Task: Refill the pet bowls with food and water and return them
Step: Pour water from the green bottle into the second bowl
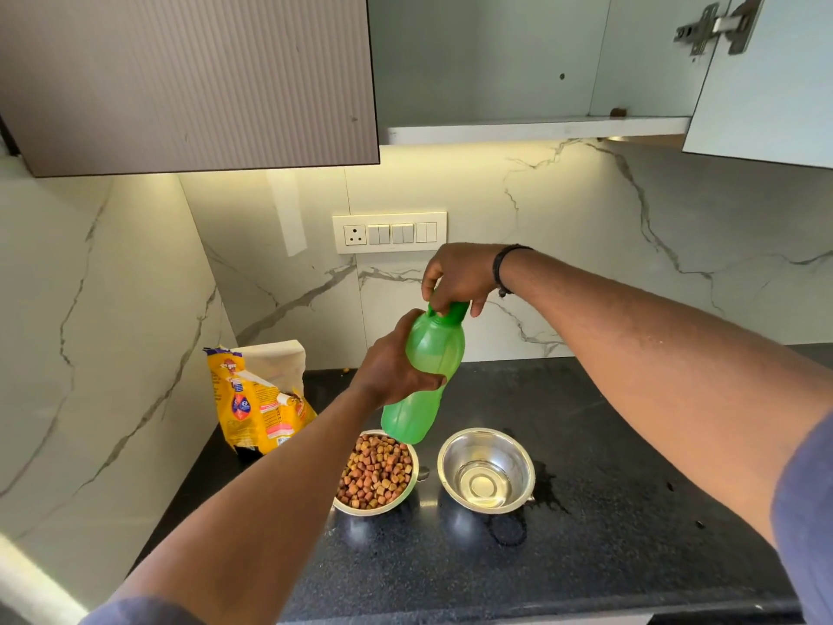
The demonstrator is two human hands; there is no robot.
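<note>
Left hand [392,367] wrapped round green bottle [426,376] | right hand [459,281] pinching its cap [450,309] | below: black speckled counter [608,512], kibble bowl [376,475], water bowl [487,471] | behind: marble backsplash [586,245]

Bottle [423,376] cap hidden under right hand [457,279]; food bag [259,399] print unreadable.

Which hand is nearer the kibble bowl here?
Left. The left hand grips the green bottle's body just above the kibble bowl. The right hand is higher and farther back, on the bottle's cap.
</note>
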